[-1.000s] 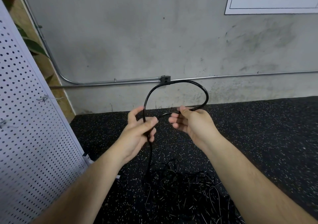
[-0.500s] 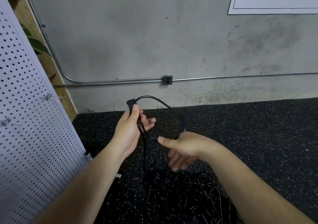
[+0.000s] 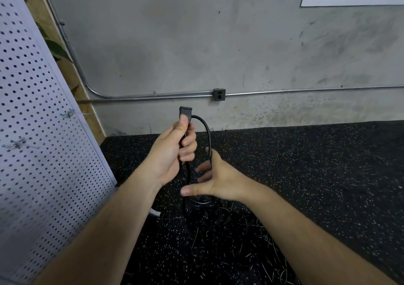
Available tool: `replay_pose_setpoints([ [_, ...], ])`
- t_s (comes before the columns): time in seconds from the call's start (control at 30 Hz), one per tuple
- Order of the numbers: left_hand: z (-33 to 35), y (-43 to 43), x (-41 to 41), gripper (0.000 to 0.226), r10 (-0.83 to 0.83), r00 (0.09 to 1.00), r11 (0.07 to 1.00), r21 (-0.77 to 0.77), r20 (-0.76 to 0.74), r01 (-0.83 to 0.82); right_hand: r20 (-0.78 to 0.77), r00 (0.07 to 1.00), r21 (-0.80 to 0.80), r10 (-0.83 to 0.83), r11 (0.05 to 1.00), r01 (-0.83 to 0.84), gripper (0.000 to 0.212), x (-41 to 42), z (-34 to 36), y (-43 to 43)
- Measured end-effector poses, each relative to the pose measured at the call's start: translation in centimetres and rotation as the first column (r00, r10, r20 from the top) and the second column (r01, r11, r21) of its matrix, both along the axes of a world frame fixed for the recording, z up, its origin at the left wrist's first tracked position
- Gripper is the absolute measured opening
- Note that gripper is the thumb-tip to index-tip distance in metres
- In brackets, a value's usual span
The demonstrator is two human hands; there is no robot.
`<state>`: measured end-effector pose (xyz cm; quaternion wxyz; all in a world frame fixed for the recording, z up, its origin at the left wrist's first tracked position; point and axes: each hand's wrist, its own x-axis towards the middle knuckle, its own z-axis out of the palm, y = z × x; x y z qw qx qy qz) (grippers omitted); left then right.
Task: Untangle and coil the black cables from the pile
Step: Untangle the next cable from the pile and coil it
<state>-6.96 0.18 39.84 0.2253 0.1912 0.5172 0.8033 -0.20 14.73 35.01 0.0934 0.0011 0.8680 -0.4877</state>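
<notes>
My left hand point(image 3: 175, 151) grips a black cable point(image 3: 208, 136) just below its black plug point(image 3: 185, 111), which sticks up above my thumb. From the plug the cable arcs right and down in a narrow loop. My right hand point(image 3: 215, 178) sits inside the lower part of that loop, fingers spread and thumb pointing left, with the cable running across its back edge and under the thumb. Strands drop from my left hand to the tangled pile of black cables point(image 3: 229, 236) on the floor below both hands.
A white pegboard panel point(image 3: 39, 131) leans at the left. The grey concrete wall carries a metal conduit point(image 3: 153, 95) with a small junction box point(image 3: 219, 94). The floor is black speckled rubber point(image 3: 317, 164). A small white object point(image 3: 155, 213) lies by my left forearm.
The loop has narrowed and turned upright. My left hand has closed round the cable near the plug. My right hand dropped lower, opened, and now sits inside the loop.
</notes>
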Motion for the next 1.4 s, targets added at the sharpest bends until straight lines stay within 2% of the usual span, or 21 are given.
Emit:
replay_pose_setpoints([
  [0.1, 0.3, -0.5, 0.1, 0.032, -0.031, 0.998, 0.995, 0.093, 0.057, 0.025, 0.039, 0.997, -0.027, 0.060, 0.998, -0.059, 0.145, -0.5, -1.3, -0.7],
  [0.17, 0.4, -0.8, 0.0, 0.030, 0.007, 0.999, 0.995, 0.095, 0.040, -0.010, 0.105, 0.987, -0.118, 0.123, 0.987, -0.110, 0.145, -0.6, -2.9, -0.7],
  [0.23, 0.6, -1.1, -0.2, 0.027, 0.055, 0.998, 0.996, 0.069, 0.019, -0.056, 0.192, 0.959, -0.140, 0.206, 0.974, -0.181, 0.135, -0.5, -4.6, -0.9],
  [0.27, 0.6, -1.3, -0.3, 0.025, 0.077, 0.997, 0.996, 0.051, 0.013, -0.077, 0.234, 0.943, -0.131, 0.236, 0.969, -0.210, 0.120, -0.6, -5.3, -1.1],
  [0.37, 0.7, -2.2, -0.5, 0.026, 0.116, 0.993, 0.993, -0.010, 0.009, -0.115, 0.246, 0.936, -0.073, 0.251, 0.968, -0.241, 0.041, -1.0, -7.2, -2.2],
  [0.4, 0.7, -2.6, -0.6, 0.027, 0.118, 0.993, 0.993, -0.024, 0.009, -0.118, 0.230, 0.944, -0.068, 0.236, 0.972, -0.227, 0.025, -1.1, -7.8, -2.5],
  [0.43, 0.7, -2.9, -0.8, 0.028, 0.117, 0.993, 0.993, -0.030, 0.010, -0.116, 0.226, 0.949, -0.073, 0.219, 0.975, -0.207, 0.017, -1.1, -8.1, -2.7],
  [0.5, 0.8, -3.5, -1.0, 0.030, 0.114, 0.993, 0.993, -0.017, 0.018, -0.114, 0.260, 0.945, -0.108, 0.201, 0.978, -0.178, 0.021, -0.8, -8.5, -2.7],
  [0.6, 1.1, -4.2, -1.2, 0.033, 0.104, 0.993, 0.993, 0.042, 0.064, -0.107, 0.312, 0.918, -0.170, 0.245, 0.965, -0.200, 0.055, -0.4, -9.3, -2.8],
  [0.67, 1.3, -4.3, -1.1, 0.035, 0.083, 0.993, 0.994, 0.069, 0.089, -0.089, 0.287, 0.930, -0.155, 0.229, 0.969, -0.191, 0.082, -0.2, -9.8, -3.6],
  [0.7, 1.4, -4.3, -0.9, 0.036, 0.071, 0.993, 0.994, 0.075, 0.090, -0.077, 0.262, 0.940, -0.126, 0.219, 0.973, -0.191, 0.086, 0.0, -10.1, -4.4],
  [0.73, 1.5, -4.3, -0.8, 0.036, 0.059, 0.994, 0.995, 0.077, 0.087, -0.066, 0.238, 0.947, -0.094, 0.214, 0.976, -0.197, 0.079, 0.0, -10.4, -5.3],
  [0.8, 1.7, -4.3, -0.6, 0.036, 0.058, 0.995, 0.995, 0.078, 0.083, -0.064, 0.251, 0.940, -0.051, 0.232, 0.973, -0.227, 0.040, 0.1, -10.5, -6.8],
  [0.83, 1.8, -4.5, -0.5, 0.036, 0.070, 0.994, 0.994, 0.072, 0.083, -0.076, 0.262, 0.933, -0.034, 0.246, 0.969, -0.246, 0.031, 0.0, -10.5, -7.2],
  [0.97, 2.2, -6.3, -1.2, 0.037, 0.163, 0.984, 0.986, 0.016, 0.077, -0.164, 0.340, 0.903, 0.025, 0.262, 0.958, -0.287, 0.035, 0.2, -9.9, -5.9],
  [1.03, 2.7, -7.9, -1.7, 0.037, 0.217, 0.974, 0.976, 0.000, 0.065, -0.218, 0.367, 0.907, 0.130, 0.208, 0.954, -0.271, 0.043, 0.0, -10.0, -3.0],
  [1.1, 3.3, -9.7, -2.3, 0.036, 0.284, 0.959, 0.959, -0.032, 0.022, -0.283, 0.412, 0.901, 0.244, 0.135, 0.936, -0.252, 0.043, -0.2, -10.0, 0.5],
  [1.2, 3.5, -11.5, -3.0, 0.033, 0.425, 0.900, 0.896, -0.097, -0.094, -0.433, 0.455, 0.890, 0.309, 0.021, 0.934, -0.180, 0.037, 0.0, -8.9, 5.6],
  [1.3, 2.7, -11.6, -3.3, 0.029, 0.529, 0.811, 0.802, -0.166, -0.250, -0.574, 0.351, 0.935, 0.330, -0.042, 0.941, -0.081, 0.026, 0.0, -6.4, 8.4],
  [1.4, 2.2, -10.5, -3.3, 0.023, 0.495, 0.789, 0.785, -0.203, -0.363, -0.586, 0.177, 0.984, 0.325, -0.016, 0.945, -0.043, 0.010, 0.2, -2.4, 7.8],
])
